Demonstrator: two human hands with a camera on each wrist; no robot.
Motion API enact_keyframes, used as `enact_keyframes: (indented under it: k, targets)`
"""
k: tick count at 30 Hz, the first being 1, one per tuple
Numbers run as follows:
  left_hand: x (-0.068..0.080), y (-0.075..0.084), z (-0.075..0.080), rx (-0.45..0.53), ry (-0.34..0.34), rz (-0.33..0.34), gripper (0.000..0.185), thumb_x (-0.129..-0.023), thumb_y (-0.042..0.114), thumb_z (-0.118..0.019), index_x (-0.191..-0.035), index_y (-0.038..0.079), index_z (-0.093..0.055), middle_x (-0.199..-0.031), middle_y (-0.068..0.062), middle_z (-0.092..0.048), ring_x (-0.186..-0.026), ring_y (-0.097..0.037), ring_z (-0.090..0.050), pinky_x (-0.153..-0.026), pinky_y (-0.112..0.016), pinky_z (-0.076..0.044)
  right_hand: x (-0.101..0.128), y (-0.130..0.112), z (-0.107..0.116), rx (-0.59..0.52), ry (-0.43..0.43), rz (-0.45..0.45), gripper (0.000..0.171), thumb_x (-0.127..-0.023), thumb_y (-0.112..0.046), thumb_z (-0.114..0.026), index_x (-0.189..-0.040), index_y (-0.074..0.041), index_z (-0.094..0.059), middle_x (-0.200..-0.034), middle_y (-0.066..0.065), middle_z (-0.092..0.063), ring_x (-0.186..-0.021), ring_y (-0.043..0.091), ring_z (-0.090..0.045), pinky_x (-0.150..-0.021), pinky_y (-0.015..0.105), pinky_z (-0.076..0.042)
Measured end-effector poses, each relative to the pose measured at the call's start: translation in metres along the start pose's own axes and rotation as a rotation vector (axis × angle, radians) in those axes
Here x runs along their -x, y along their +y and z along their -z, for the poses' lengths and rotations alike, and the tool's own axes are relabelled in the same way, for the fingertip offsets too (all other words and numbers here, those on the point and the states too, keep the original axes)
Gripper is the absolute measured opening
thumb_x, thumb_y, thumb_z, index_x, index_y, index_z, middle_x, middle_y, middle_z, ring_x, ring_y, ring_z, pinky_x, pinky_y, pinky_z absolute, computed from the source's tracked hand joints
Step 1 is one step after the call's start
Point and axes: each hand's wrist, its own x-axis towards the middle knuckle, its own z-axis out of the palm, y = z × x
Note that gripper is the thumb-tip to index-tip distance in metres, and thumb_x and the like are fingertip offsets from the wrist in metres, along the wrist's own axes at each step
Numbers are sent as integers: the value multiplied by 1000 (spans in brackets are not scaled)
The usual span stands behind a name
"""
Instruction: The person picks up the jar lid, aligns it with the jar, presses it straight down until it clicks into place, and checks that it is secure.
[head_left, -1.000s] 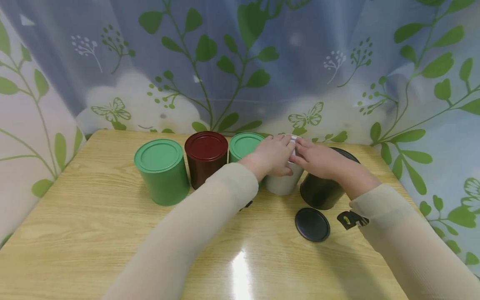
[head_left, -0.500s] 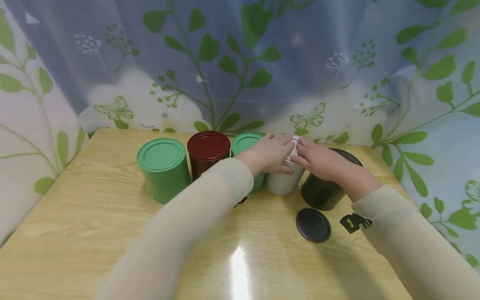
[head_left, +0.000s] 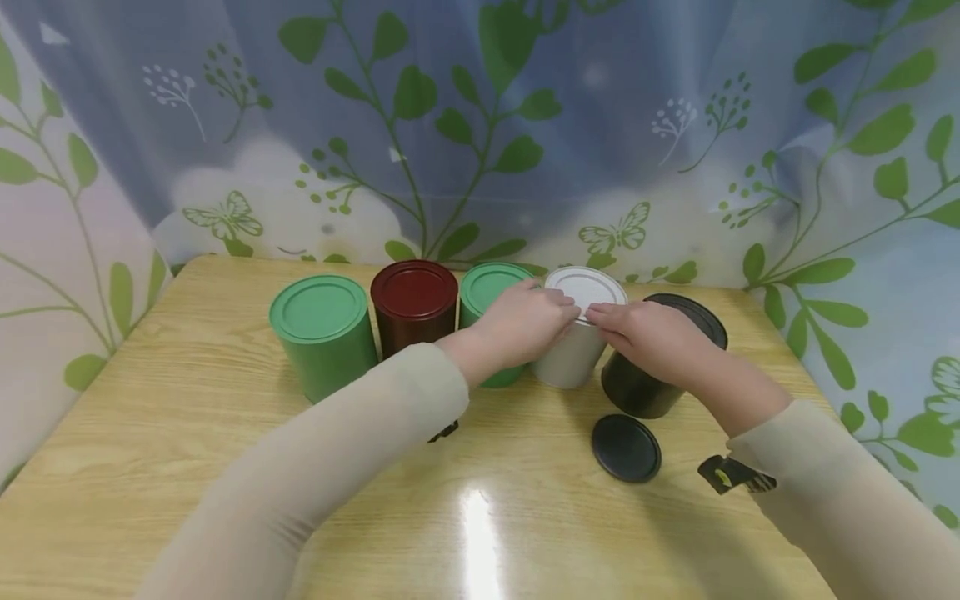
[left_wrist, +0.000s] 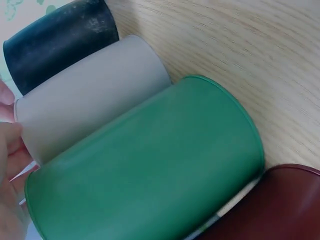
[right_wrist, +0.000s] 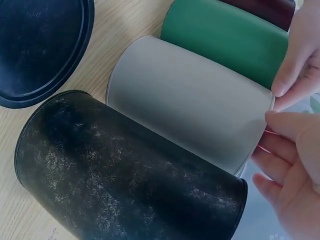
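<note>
A white canister [head_left: 564,365] stands upright in the row, its white lid [head_left: 585,285] seated on top. At the near left part of its rim is my left hand [head_left: 525,321], fingers lightly bent, reaching over the smaller green canister [head_left: 491,283]. My right hand [head_left: 660,342] touches the near right part of that rim, partly covering the black canister [head_left: 637,387]. From the right wrist view, both thumbs sit at the rim of the white canister [right_wrist: 190,100], and the right fingers [right_wrist: 277,150] lie loosely by the lid. Neither hand visibly grips anything.
A large green canister [head_left: 322,333] and a dark red canister [head_left: 414,300] stand at the left of the row. One loose black lid [head_left: 626,448] lies on the wooden table [head_left: 187,467] in front of the black canister. A leaf-printed curtain [head_left: 450,125] hangs behind.
Both hands have drawn back from the middle of the white lid toward its near rim, uncovering most of the lid. The left arm has shifted left and the canisters have stayed put.
</note>
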Motion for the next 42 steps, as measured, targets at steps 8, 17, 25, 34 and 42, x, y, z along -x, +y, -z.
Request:
enact_keyframes:
  k: [8, 17, 25, 34, 42]
  targets:
    - [-3, 3, 0, -76, -1, -8, 18, -95, 20, -53, -101, 20, -70, -103, 6, -68, -99, -10, -60, -101, -38, -37, -2, -3, -4, 71, 44, -7, 32, -88, -6, -63, -120, -2, -63, -120, 16, -60, -101, 35, -61, -79, 49, -49]
    - [-2, 5, -2, -92, -26, -33, 21, -95, 14, -52, -102, 20, -70, -103, 5, -68, -101, -10, -61, -103, -38, -36, -3, -4, -10, 130, 93, 20, 26, -86, -3, -64, -112, -4, -68, -109, 12, -67, -81, 31, -66, -59, 43, -52]
    - [-4, 2, -2, -92, 8, -43, 21, -95, 15, -52, -100, 20, -71, -102, 5, -69, -99, -10, -62, -102, -38, -37, -5, -3, -8, 162, 121, 55, 26, -84, 0, -65, -110, -5, -69, -107, 12, -68, -78, 30, -66, -58, 43, -52]
    - [-3, 0, 0, 3, 5, 21, 28, -96, 31, -52, -117, 16, -63, -114, 1, -63, -108, -15, -57, -100, -40, -37, -3, 4, -6, 17, 65, -19, 36, -89, -12, -64, -123, 0, -59, -121, 18, -59, -102, 33, -60, -81, 47, -49]
    - [-4, 1, -8, 5, -240, 217, 75, -95, 50, -45, -150, 7, -17, -154, -10, -15, -141, -22, -13, -110, -47, -18, -5, 7, -8, 124, -190, -192, 62, -98, -30, -48, -139, 12, -28, -144, 33, -23, -134, 43, -22, -100, 62, -26]
